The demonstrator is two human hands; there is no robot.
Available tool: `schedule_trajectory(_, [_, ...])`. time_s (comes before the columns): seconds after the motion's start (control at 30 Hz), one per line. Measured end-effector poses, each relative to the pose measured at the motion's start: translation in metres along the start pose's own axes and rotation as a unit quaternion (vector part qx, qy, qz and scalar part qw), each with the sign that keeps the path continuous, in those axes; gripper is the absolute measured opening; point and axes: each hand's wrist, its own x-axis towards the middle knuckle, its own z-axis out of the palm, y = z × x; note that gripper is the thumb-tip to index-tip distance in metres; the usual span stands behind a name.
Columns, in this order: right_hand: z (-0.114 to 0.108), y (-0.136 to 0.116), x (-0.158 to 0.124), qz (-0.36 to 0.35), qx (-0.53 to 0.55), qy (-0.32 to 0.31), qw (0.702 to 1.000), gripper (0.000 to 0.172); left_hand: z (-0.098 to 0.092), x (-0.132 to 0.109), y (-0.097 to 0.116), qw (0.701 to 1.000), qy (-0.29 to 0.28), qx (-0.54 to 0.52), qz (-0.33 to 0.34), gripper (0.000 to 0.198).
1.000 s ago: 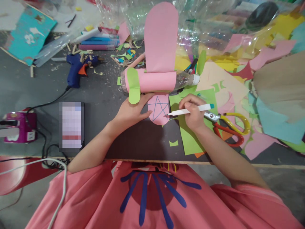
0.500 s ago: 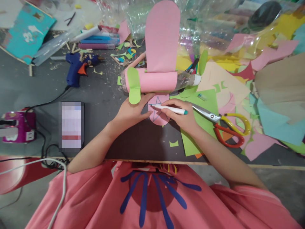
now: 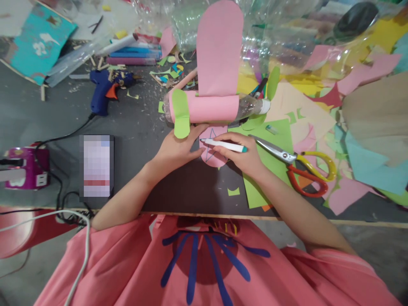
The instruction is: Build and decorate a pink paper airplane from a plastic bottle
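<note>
Marker [image 3: 223, 145] has swung left, tip on pink flap [image 3: 213, 160] beside left fingers [image 3: 193, 149].

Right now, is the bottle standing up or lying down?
Lying down. The bottle rests on its side on the table, its white cap pointing to the right, pink paper wrapped round its middle.

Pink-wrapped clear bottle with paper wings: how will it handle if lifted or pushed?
Probably light: the clear plastic bottle wrapped in pink paper looks empty at its bare neck end. Lying on its side, it might roll, though the tall pink paper wing likely checks that. That wing looks thin, so probably floppy and easily creased.
</note>
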Motion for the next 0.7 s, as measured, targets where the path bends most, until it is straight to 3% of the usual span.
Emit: schedule_trajectory(0.7, [-0.0091, -0.0075, -0.0003, 0.010, -0.031, -0.023, 0.999, 0.009, 0.0004, 0.0001, 0.0005, 1.000, -0.005, -0.008, -0.010, 0.057])
